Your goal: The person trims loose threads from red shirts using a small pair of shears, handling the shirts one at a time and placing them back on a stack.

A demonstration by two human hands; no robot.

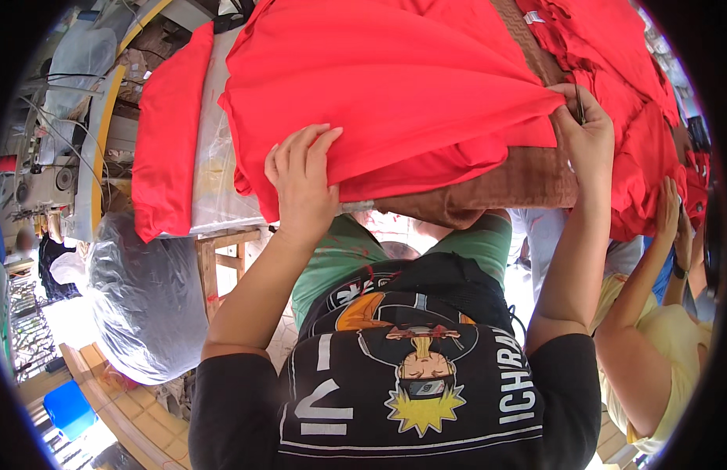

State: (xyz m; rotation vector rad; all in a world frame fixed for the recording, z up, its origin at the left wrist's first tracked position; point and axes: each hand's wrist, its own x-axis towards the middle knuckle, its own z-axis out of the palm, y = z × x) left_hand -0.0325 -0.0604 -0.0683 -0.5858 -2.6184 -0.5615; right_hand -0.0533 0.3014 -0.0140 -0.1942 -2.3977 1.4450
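Note:
A large piece of red fabric spreads over the table in front of me, its near edge lifted into a long fold toward the right. My left hand rests on its near left part, fingers extended and lightly bent over the cloth. At the right, my right hand pinches a corner of the fabric between thumb and fingers. A slim dark metal tool, which looks like thread snips, is also tucked in that hand; most of it is hidden by the fingers.
Brown cloth covers the table under the fabric. A folded red piece lies left, and more red garments are heaped right. A co-worker's hand is near that heap. A plastic-wrapped bundle stands lower left beside a wooden stool.

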